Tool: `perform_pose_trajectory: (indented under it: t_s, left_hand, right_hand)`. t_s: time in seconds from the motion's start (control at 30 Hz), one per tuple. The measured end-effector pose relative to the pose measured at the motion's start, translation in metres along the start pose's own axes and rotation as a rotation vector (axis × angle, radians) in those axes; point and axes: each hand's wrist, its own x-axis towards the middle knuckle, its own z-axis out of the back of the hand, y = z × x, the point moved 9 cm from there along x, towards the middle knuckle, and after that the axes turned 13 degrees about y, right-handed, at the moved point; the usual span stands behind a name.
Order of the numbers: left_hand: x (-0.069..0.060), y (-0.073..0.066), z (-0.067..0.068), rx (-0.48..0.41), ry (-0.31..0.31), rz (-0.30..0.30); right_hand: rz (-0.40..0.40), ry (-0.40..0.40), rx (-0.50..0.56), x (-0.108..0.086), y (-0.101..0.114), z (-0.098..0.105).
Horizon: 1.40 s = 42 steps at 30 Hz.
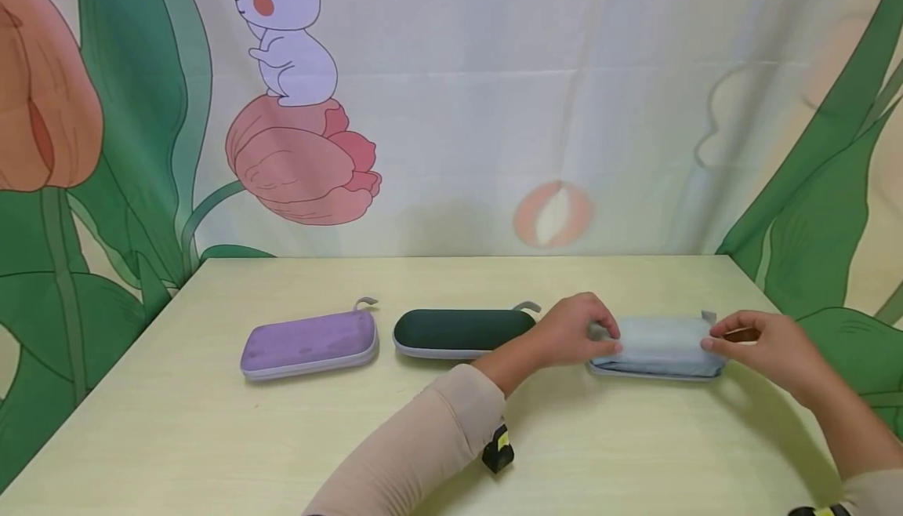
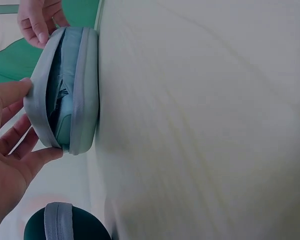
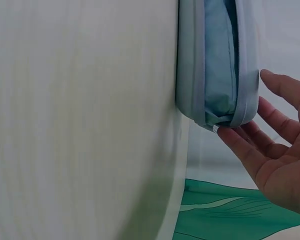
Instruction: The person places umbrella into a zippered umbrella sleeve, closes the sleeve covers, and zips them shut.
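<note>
A light blue zip pencil case (image 1: 659,336) lies at the right of the table, its lid raised a little. Through the gap, blue fabric lining (image 2: 65,95) shows in the left wrist view; what lies deeper inside is hidden. My left hand (image 1: 574,332) holds the lid's left end between thumb and fingers. At the opposite end my right hand (image 1: 776,351) grips the lid's corner, fingertips touching its rim, as the right wrist view shows. A dark green pencil case (image 1: 458,329), closed, sits left of the blue one, partly behind my left forearm.
Farther left on the pale table (image 1: 212,437) rests a closed purple pencil case (image 1: 310,343) with a grey pull tab. Behind the table's back edge hangs a curtain (image 1: 451,108) printed with a rabbit and tulips.
</note>
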Motion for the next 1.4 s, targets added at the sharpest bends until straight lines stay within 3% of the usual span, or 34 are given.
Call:
perform_pose_trajectory:
  t_s: [0.33,0.43,0.5,0.63,0.77,0.9,0.97,1.07,1.23,1.4]
  left_hand:
    - [0.002,-0.005,-0.007,0.164,0.021,-0.022]
    - [0.002,-0.003,-0.006,0.111,-0.009,0.006]
    - [0.001,0.002,-0.004,0.033,-0.057,0.076]
    - [-0.004,0.020,-0.001,-0.145,-0.149,0.312]
    - [-0.005,0.035,-0.013,-0.314,-0.118,0.500]
    - [-0.001,0.042,-0.025,-0.450,-0.069,0.579]
    - [0.001,0.044,-0.027,-0.471,-0.057,0.598]
    - [0.006,0.044,-0.028,-0.430,-0.022,0.610]
    - [0.009,0.044,-0.031,-0.411,0.042,0.585]
    - [0.008,0.037,-0.032,-0.462,0.027,0.542]
  right_hand:
    - [-0.003,-0.002,-0.025,0.000,-0.001,-0.006]
    - [-0.003,0.004,-0.030,-0.002,-0.001,-0.007]
    - [0.002,0.005,-0.041,-0.003,0.000,-0.008]
    - [0.018,0.004,-0.065,-0.003,0.002,-0.008]
    - [0.032,0.000,-0.085,-0.002,0.005,-0.007]
    - [0.034,0.000,-0.089,-0.002,0.006,-0.008]
    - [0.034,0.002,-0.091,-0.002,0.006,-0.008]
    - [0.035,0.009,-0.098,-0.003,0.006,-0.007]
    - [0.047,0.012,-0.074,-0.003,0.005,-0.004]
    - [0.038,-0.035,-0.050,-0.006,0.002,0.005]
